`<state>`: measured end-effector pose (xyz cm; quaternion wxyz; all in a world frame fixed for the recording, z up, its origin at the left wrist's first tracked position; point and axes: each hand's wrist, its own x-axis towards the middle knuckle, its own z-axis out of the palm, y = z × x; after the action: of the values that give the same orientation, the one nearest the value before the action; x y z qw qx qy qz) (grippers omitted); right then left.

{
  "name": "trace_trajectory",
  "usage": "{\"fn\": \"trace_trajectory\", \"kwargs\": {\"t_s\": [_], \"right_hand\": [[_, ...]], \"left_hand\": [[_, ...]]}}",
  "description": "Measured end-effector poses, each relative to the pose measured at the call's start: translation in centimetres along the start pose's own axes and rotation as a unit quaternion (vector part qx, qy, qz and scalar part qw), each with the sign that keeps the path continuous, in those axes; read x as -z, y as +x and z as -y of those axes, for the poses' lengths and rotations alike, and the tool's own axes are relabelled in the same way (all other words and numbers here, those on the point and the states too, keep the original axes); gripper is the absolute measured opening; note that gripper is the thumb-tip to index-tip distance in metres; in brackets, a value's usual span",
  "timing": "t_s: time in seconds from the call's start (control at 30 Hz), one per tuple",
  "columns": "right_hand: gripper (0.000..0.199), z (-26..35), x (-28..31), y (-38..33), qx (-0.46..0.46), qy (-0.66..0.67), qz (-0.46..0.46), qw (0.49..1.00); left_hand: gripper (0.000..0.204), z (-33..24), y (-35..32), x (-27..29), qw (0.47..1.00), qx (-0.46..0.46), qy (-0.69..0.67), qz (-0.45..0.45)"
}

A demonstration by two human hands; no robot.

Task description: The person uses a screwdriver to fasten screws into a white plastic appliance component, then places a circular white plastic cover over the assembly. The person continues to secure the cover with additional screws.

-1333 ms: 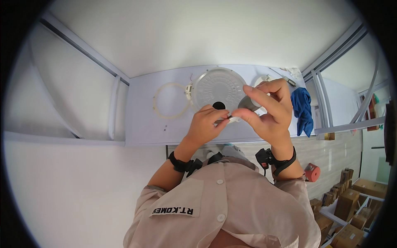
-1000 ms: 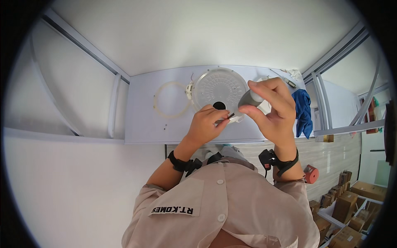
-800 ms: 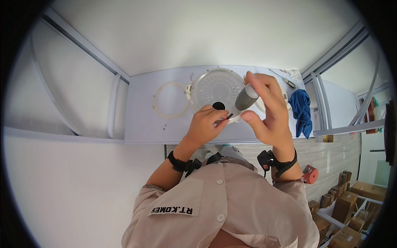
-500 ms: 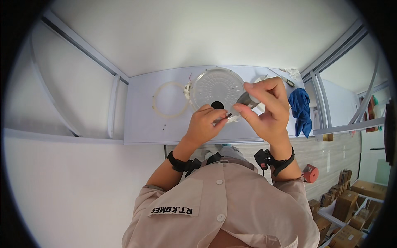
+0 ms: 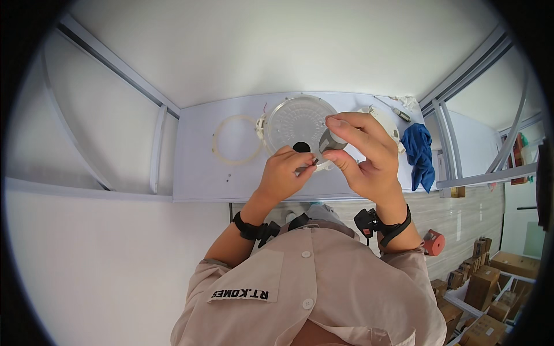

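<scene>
My left hand is closed in a pinch on a small dark piece, mostly hidden by the fingertips. My right hand grips a short dark grey cylinder with a lighter end between thumb and fingers. The cylinder is tilted just above and right of the piece; whether they touch I cannot tell. Beneath both hands lies a round, translucent ribbed cover with a pale rim. Close to my left fingers, a black round spot shows on or over the cover.
On the white table, a thin cream ring lies left, with several small bits near it. To the right are a white round part, a screwdriver and a crumpled blue cloth. Cardboard boxes stand lower right.
My right hand has shifted slightly left, and the grey cylinder has turned to a steeper tilt. Its lower end has come away from the small dark piece. My left hand stays almost still.
</scene>
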<state>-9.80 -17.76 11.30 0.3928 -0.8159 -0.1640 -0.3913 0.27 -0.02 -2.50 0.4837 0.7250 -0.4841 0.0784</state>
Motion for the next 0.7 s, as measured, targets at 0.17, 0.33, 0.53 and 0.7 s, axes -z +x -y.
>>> {"fn": "trace_trajectory", "kwargs": {"t_s": [0.17,0.33,0.53,0.7], "right_hand": [[0.059,0.5,0.7,0.4,-0.023,0.013,0.054,0.998],[0.065,-0.1,-0.1,-0.6,-0.065,0.040,0.070,0.995],[0.072,-0.5,-0.6,-1.6,-0.088,0.080,0.054,0.991],[0.074,-0.4,-0.3,-1.6,-0.064,0.107,0.019,0.992]], "left_hand": [[0.025,-0.2,0.0,0.0,1.000,0.004,0.001,-0.003],[0.025,-0.3,-0.1,-0.1,1.000,0.007,0.007,-0.003],[0.024,-0.1,0.1,-0.4,1.000,-0.005,-0.002,-0.029],[0.023,-0.3,0.1,-0.2,1.000,0.011,0.001,-0.013]]}}
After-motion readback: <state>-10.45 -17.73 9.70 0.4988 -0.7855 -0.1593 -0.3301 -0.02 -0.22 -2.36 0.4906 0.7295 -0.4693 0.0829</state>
